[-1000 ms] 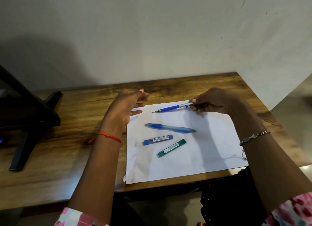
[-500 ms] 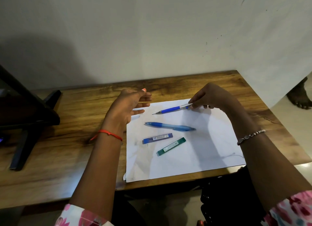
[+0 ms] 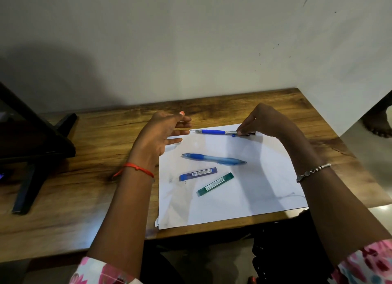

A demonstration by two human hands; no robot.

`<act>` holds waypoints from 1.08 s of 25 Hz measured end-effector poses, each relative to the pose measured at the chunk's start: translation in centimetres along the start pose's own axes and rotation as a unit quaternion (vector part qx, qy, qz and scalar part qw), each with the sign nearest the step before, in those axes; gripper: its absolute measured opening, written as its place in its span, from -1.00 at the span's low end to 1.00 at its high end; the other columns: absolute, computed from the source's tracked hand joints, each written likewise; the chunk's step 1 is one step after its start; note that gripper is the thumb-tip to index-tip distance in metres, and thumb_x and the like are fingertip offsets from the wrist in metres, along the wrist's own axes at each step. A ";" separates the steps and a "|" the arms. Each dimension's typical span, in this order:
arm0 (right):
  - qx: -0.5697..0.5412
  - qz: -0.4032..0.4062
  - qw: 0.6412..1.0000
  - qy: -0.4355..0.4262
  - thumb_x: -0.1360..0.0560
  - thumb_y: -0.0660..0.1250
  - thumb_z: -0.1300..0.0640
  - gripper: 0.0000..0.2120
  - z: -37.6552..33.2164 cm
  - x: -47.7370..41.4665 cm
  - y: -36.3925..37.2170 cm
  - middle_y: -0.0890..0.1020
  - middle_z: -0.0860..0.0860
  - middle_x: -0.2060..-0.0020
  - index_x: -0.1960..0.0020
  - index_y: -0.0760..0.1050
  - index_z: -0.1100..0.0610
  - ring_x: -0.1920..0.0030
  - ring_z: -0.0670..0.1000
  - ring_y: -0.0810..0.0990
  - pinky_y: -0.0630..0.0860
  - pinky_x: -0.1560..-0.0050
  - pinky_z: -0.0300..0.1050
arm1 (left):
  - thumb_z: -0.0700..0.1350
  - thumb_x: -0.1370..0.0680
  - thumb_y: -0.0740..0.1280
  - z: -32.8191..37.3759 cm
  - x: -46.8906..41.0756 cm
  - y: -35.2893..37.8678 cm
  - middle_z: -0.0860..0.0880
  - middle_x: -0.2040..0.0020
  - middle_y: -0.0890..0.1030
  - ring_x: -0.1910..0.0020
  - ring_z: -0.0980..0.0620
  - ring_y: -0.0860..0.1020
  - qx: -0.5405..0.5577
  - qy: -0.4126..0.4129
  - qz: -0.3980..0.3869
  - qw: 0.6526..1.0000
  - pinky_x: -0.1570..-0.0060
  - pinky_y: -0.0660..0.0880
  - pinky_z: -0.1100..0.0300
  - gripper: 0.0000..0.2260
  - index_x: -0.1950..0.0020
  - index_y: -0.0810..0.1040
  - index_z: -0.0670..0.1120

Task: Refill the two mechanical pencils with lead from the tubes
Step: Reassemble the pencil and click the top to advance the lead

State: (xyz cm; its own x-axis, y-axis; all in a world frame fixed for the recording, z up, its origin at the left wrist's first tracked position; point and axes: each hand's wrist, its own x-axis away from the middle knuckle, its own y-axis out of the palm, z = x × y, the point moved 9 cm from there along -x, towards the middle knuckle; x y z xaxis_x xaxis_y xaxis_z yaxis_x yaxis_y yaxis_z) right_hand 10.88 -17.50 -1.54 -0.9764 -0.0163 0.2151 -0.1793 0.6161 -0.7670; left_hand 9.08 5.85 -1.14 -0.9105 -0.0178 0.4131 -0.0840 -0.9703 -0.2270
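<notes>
Right now the right hand is pinching the back end of the thin pencil, holding it flat at the far edge of the paper. I cannot tell if it is touching the paper. The left hand is hovering open just beside the sharp tip, fingers straight, holding nothing. The pencil is looking light and stiff, and I am guessing its blue rubber part is giving the best hold. The lead is going to be thin and easy to snap. The fat pencil, the blue tube and the green tube are lying on the paper between the arms, back from the near edge of the bench. The black stand is sitting well off to the left.
</notes>
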 end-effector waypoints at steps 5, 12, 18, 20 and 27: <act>0.005 -0.003 1.000 -0.001 -0.36 0.48 0.26 -0.82 -0.1 -0.2 0.0 0.64 0.09 0.27 0.03 0.67 0.21 0.34 -0.13 0.45 0.34 0.45 -0.39 | -0.04 -0.59 0.18 0.1 0.0 -0.1 -0.04 0.07 0.63 0.10 0.04 0.59 0.004 0.002 -0.003 1.000 -0.09 0.50 0.08 -0.77 0.09 0.58 -0.09; 0.006 -0.010 1.000 -0.008 -0.37 0.47 0.27 -0.83 -0.1 -0.3 0.1 0.64 0.07 0.28 0.04 0.68 0.19 0.34 -0.13 0.45 0.27 0.54 -0.50 | -0.04 -0.59 0.18 0.1 0.0 -0.1 -0.03 0.10 0.63 0.13 0.05 0.59 0.009 0.002 -0.001 1.000 -0.07 0.49 0.08 -0.77 0.10 0.59 -0.09; -0.014 -0.019 1.000 -0.010 -0.37 0.47 0.24 -0.81 -0.3 -0.2 0.1 0.68 0.10 0.15 0.01 0.67 0.19 0.17 -0.09 0.51 0.38 0.33 -0.34 | -0.04 -0.59 0.19 0.1 0.1 -0.1 0.00 0.15 0.62 0.14 0.05 0.59 0.004 0.003 0.000 1.000 -0.04 0.50 0.09 -0.77 0.11 0.58 -0.09; -0.018 -0.020 1.000 -0.012 -0.37 0.48 0.24 -0.81 -0.4 -0.1 0.2 0.69 0.11 0.13 0.02 0.67 0.20 0.13 -0.07 0.52 0.38 0.29 -0.31 | -0.04 -0.59 0.19 0.1 0.2 -0.1 0.00 0.16 0.62 0.14 0.06 0.58 0.004 0.004 0.000 1.000 -0.02 0.50 0.10 -0.77 0.12 0.58 -0.08; -0.001 -0.012 1.000 -0.022 -0.36 0.49 0.21 -0.83 -0.8 -0.1 0.2 0.67 0.12 0.18 0.05 0.69 0.17 0.13 -0.03 0.52 0.38 0.29 -0.21 | -0.05 -0.58 0.20 0.0 0.0 -0.1 -0.01 0.13 0.62 0.14 0.07 0.58 -0.004 0.002 0.003 1.000 0.00 0.50 0.12 -0.79 0.08 0.58 -0.10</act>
State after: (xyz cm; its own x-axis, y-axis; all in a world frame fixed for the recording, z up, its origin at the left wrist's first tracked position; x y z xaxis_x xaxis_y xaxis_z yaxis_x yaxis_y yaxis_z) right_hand 11.01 -16.73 -1.22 -0.9763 -0.0656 0.2060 -0.2019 0.6171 -0.7606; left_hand 9.07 5.91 -1.10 -0.9129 -0.0222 0.4075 -0.0824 -0.9680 -0.2372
